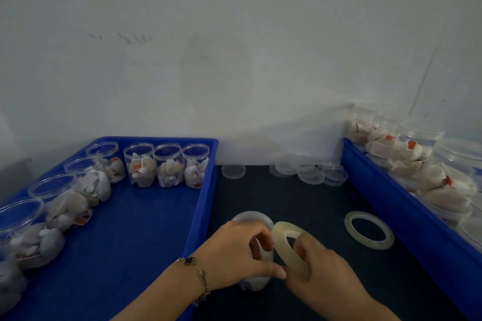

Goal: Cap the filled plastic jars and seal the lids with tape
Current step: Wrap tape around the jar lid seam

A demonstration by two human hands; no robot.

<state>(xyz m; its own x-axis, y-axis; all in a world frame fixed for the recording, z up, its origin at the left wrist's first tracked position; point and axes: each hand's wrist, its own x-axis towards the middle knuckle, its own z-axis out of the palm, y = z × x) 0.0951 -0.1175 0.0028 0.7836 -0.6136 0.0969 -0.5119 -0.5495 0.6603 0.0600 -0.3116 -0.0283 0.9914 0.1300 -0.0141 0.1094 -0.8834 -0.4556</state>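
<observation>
Left tray: a blue tray [206, 190] on the left holds open jars [168, 164] filled with pale sachets. One row runs along its left side toward the camera; four more jars stand along its far edge. None of these jars has a lid.
Mat: a dark mat [287, 198] lies between the two trays.
Loose lid: one clear lid [233, 171] lies flat on the mat at the far end, just beside the left tray's corner.
Lid pile: more clear lids [310, 171] lie overlapping at the far end, toward the right tray.
Capped jar: a jar [251, 219] with its lid on sits on the mat near the front, just right of the left tray's wall. Whether it stands straight or leans cannot be told.
Left hand: the left hand [234, 253], a bracelet [198, 276] on the wrist, curls round the capped jar, fingers over its side, thumb reaching toward the tape.
Held tape: a tape roll [289, 245] stands tilted against the jar's right side.
Right hand: the right hand [320, 271] grips that roll, fingers hooked through its hole.
Spare tape: a second roll [369, 229] lies flat on the mat, apart from the hands, near the right tray.
Right tray: another blue tray [391, 206] on the right holds filled jars [417, 164] lying piled together.
</observation>
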